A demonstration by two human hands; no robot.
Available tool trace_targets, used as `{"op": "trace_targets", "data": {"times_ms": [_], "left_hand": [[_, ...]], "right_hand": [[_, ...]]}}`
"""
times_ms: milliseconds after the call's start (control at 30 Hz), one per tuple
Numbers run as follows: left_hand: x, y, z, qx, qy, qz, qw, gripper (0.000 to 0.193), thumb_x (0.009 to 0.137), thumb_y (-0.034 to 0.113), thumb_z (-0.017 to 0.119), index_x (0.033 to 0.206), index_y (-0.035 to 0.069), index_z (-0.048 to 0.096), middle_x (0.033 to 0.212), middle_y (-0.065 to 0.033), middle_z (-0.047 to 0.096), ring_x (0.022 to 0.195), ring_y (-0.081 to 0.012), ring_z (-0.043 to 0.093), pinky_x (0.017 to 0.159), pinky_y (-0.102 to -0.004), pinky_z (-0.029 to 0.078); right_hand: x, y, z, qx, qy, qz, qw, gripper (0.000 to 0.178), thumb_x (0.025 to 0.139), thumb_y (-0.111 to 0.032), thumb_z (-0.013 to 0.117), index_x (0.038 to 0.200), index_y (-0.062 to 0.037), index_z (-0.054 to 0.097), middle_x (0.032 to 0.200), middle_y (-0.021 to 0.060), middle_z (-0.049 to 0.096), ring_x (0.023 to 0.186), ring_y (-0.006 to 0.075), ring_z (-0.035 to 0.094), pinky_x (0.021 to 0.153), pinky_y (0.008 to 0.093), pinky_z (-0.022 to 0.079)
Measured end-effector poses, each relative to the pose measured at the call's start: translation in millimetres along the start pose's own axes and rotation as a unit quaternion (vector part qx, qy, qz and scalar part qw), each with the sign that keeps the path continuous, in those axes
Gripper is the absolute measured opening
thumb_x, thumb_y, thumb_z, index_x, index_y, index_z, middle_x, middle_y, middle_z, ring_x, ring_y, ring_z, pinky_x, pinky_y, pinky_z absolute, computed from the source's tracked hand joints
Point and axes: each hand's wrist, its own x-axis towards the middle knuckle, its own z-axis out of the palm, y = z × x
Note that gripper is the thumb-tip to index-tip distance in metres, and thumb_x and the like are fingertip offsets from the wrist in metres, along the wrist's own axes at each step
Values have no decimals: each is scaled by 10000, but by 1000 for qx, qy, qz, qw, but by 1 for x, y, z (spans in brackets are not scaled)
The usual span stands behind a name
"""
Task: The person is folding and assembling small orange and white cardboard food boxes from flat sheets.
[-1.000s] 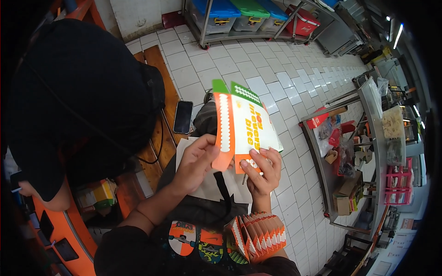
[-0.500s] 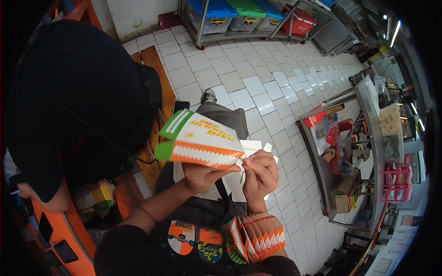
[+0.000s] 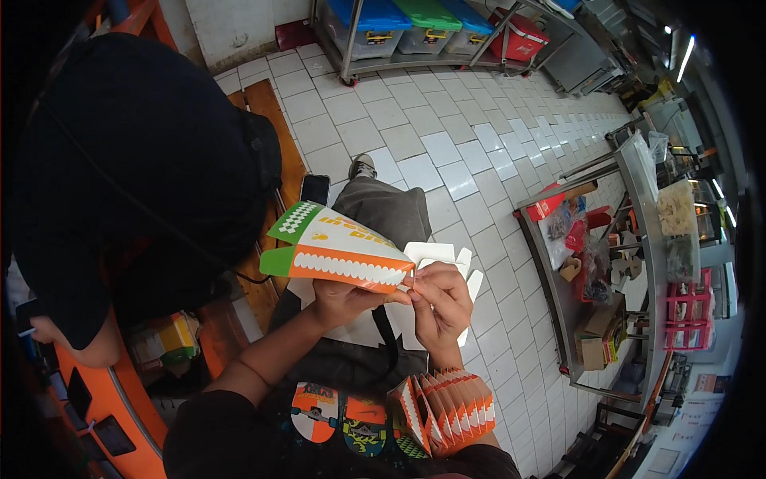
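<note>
A cone-shaped paper food box (image 3: 343, 249), white, orange and green, lies tilted across my left hand (image 3: 345, 305), which grips it from below. The wide green end points left and the narrow end points right. My right hand (image 3: 444, 302) pinches the narrow tip between thumb and fingers, close to my left thumb. A stack of nested folded boxes (image 3: 448, 409), orange and white with brown insides, rests against my right forearm. White flat card pieces (image 3: 459, 259) lie on my lap beneath my hands.
A person in black (image 3: 152, 160) sits close on my left by an orange table (image 3: 132, 399) with phones. A phone (image 3: 316, 188) lies on the wooden bench (image 3: 267, 104). To the right stands a metal shelf (image 3: 558, 319) with bags and cartons. Lidded bins (image 3: 375, 40) stand on a far rack.
The box's wide end has dipped and shifted slightly left, its printed face turning away. My right hand has moved a little left and down, still pinching the tip.
</note>
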Motion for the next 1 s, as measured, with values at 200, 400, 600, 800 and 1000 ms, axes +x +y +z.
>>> {"op": "trace_targets", "data": {"times_ms": [200, 400, 600, 800, 1000], "left_hand": [[-2, 4, -3, -57, -28, -118, 991, 323, 672, 97, 793, 950, 24, 647, 869, -39, 675, 795, -149, 648, 699, -263, 505], [-11, 4, 1, -89, -17, -125, 988, 364, 699, 106, 780, 1017, 28, 620, 957, -35, 646, 863, -139, 624, 735, -267, 493], [-17, 7, 5, -102, -17, -127, 986, 372, 720, 106, 767, 1048, 30, 609, 1008, -55, 632, 928, -143, 601, 794, -272, 474], [-10, 9, 14, -279, 97, -219, 930, 255, 819, 112, 671, 992, -7, 527, 1038, -64, 542, 931, -123, 543, 794, -248, 433], [28, 14, -18, 57, -63, -190, 978, 59, 739, 38, 638, 778, 40, 594, 845, -102, 576, 872, -217, 583, 861, -341, 422]], "right_hand": [[-1, 2, 1, -25, -12, -25, 999, 204, 666, 68, 679, 843, -35, 680, 825, 59, 604, 790, 234, 587, 664, 313, 471], [-4, 1, 1, -62, 38, -45, 996, 196, 665, 8, 713, 830, -97, 694, 979, 71, 654, 949, 274, 546, 796, 349, 445], [-10, 5, 6, -30, 37, -29, 998, 213, 664, -10, 719, 851, -109, 698, 1032, 76, 647, 1001, 298, 521, 849, 373, 425], [-11, 9, 17, -145, -22, -94, 985, 213, 679, -84, 719, 890, -90, 697, 1092, 165, 614, 1038, 324, 519, 864, 403, 429], [-8, 27, 1, 72, 43, 51, 995, 446, 816, -386, 600, 993, 22, 633, 1077, 206, 604, 936, 293, 592, 834, 388, 458]]}}
